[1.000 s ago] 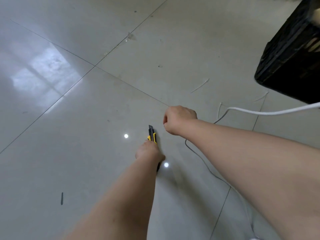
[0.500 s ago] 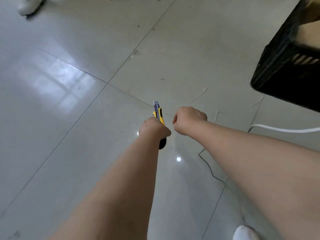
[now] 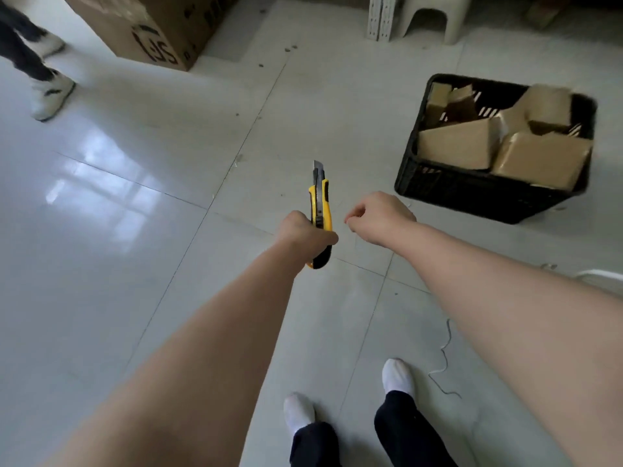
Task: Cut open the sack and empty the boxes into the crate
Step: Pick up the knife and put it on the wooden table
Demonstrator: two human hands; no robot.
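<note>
One knife (image 3: 321, 210), one crate (image 3: 472, 193)

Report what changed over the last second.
The left hand raised the utility knife from near the floor, blade pointing forward. The view rose, bringing the crate of boxes fully into sight. Unchanged: the left grip on the knife, the right hand curled beside it.

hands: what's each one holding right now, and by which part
The left hand grips the yellow utility knife by its handle's rear half, blade extended. The right hand is curled, with nothing visible in it.
</note>
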